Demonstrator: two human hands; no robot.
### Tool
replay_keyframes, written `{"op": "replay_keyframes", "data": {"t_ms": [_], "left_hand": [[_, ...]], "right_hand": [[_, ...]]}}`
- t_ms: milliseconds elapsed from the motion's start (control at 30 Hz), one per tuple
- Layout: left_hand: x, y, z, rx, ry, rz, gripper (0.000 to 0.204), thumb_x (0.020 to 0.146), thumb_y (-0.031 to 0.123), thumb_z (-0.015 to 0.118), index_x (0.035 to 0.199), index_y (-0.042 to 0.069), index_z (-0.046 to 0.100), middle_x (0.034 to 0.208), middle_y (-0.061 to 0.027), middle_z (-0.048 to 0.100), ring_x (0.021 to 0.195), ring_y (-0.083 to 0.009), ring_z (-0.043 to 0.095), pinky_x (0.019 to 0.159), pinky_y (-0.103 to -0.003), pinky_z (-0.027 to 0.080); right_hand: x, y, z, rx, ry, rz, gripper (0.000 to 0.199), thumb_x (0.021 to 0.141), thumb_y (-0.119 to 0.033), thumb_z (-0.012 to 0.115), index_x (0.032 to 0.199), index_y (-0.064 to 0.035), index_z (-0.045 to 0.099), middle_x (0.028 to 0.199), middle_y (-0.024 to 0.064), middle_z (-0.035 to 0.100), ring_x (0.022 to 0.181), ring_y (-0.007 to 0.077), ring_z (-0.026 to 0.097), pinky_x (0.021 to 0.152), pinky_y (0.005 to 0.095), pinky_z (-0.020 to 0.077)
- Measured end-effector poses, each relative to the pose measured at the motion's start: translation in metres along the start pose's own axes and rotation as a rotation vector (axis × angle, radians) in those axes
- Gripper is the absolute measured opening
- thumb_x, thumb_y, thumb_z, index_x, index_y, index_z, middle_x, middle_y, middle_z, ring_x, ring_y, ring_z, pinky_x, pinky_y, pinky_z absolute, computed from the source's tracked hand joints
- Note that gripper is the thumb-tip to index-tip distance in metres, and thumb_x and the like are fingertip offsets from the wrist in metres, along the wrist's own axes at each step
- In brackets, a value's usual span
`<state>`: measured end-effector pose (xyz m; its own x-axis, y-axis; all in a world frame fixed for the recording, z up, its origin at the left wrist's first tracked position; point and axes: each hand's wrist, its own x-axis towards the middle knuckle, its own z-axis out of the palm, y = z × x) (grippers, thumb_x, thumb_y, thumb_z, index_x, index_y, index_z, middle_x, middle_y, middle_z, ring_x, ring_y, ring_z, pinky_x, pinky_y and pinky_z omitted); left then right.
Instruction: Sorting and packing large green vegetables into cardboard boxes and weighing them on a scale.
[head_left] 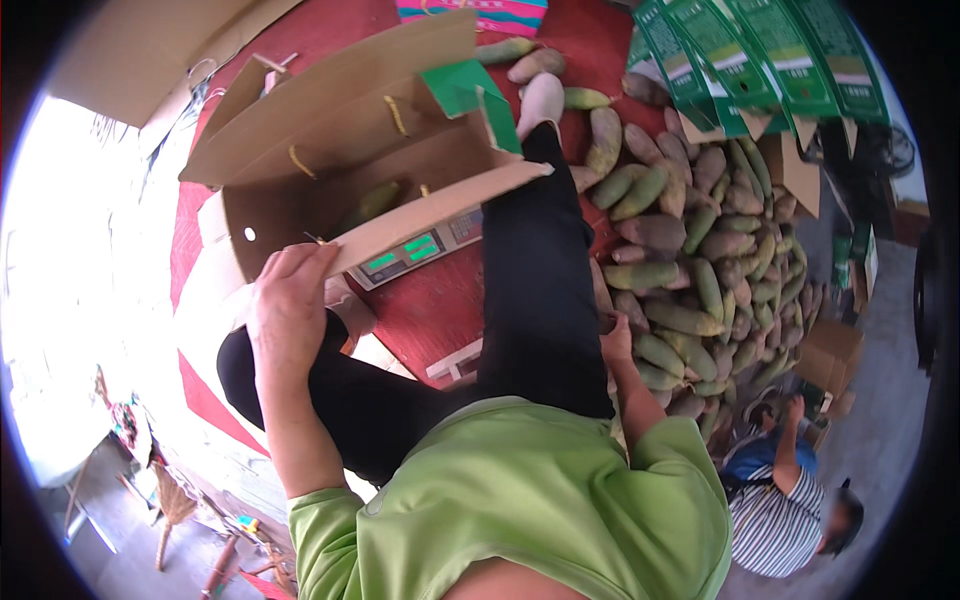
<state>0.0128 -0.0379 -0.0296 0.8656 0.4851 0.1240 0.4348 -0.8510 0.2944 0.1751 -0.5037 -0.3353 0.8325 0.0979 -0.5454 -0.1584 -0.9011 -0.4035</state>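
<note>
My left hand (291, 302) is closed on the near edge of an open cardboard box (350, 235), thumb along the flap. The box rests on a digital scale (405, 258) with lit green digits. Inside lies one green radish (377, 201), partly in shadow, and yellow cord handles (397, 116) show on the wall. My right hand (617, 338) is down beside my right leg, at the edge of a large heap of green and brownish radishes (681, 318). My leg and the radishes hide its fingers, so whether it holds anything cannot be made out.
Green printed cartons (765, 60) stand at the far right behind the heap. A person in a striped shirt (785, 515) is at the lower right, near a small brown carton (832, 355). A broom (172, 500) lies at lower left. Red covering (440, 315) spreads under the scale.
</note>
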Motion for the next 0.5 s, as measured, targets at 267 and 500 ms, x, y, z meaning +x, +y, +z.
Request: {"op": "replay_keyframes", "data": {"t_ms": [267, 500], "left_hand": [[-0.007, 0.002, -0.010, 0.004, -0.033, -0.018, 0.031, 0.072, 0.000, 0.060, 0.101, 0.005, 0.068, 0.095, -0.0078, 0.064, 0.089, -0.0269, 0.062, 0.075, -0.038, 0.051], [-0.006, -0.002, -0.005, 0.028, -0.035, -0.009, 0.025, 0.075, 0.009, 0.059, 0.099, 0.010, 0.067, 0.091, -0.0019, 0.063, 0.089, -0.0219, 0.061, 0.074, -0.036, 0.053]], "right_hand": [[-0.007, -0.225, -0.157, 0.333, 0.231, -0.518, 0.069, 0.063, -0.004, 0.081, 0.124, -0.0018, 0.049, 0.117, 0.0089, 0.055, 0.109, 0.0201, 0.052, 0.096, 0.0328, 0.0420], [-0.073, -0.412, -0.236, 0.543, 0.047, -1.165, 0.076, 0.061, 0.002, 0.079, 0.130, -0.0016, 0.046, 0.126, 0.0095, 0.051, 0.116, 0.0208, 0.052, 0.100, 0.0361, 0.0433]]}}
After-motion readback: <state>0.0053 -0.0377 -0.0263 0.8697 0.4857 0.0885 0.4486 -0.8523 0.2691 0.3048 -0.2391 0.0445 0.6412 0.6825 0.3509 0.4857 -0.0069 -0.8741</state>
